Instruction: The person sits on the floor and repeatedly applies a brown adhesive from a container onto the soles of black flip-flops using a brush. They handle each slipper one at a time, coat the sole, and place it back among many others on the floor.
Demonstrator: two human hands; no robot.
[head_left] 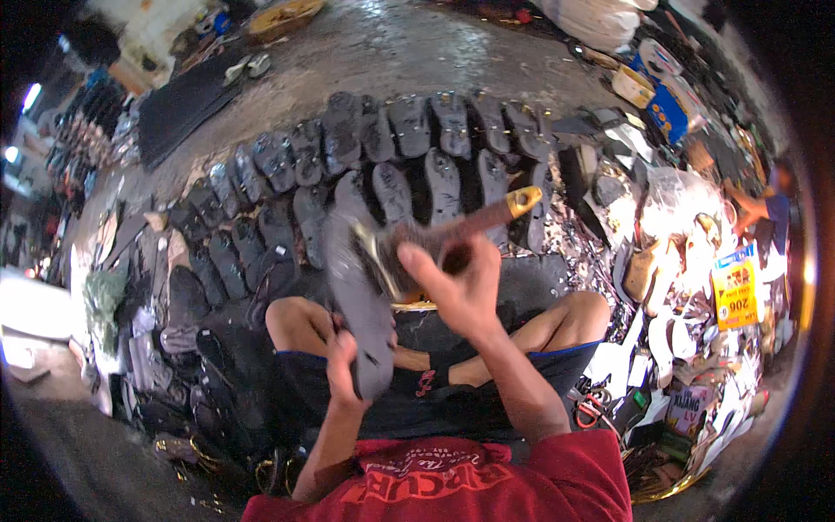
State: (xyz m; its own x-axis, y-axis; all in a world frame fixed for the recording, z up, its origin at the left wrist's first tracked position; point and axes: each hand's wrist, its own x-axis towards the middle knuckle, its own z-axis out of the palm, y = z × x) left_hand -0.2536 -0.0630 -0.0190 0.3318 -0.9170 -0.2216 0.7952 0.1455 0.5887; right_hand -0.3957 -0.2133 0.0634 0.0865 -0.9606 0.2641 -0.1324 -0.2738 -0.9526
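Observation:
My left hand (pixel 344 370) is closed round the lower end of a dark grey flip-flop sole (pixel 352 300), which stands lengthwise in front of me. In my right hand (pixel 465 283) is a flat paintbrush (pixel 474 224) with a brown handle and a yellow end that has a hole in it. Its wide head, with a metallic band, lies against the sole's right side. Motion blurs this head, and the bristles do not show clearly. Beyond my hands, rows of similar dark soles (pixel 443 185) lie side by side on the floor.
My crossed legs (pixel 565 326) frame the work. A heap of scraps and pale cut-outs (pixel 665 339) fills the right, with a yellow printed packet (pixel 738 289) on it. More dark soles (pixel 187 300) lie at left. A black sheet (pixel 187 113) and a shallow basket (pixel 283 17) are farther off.

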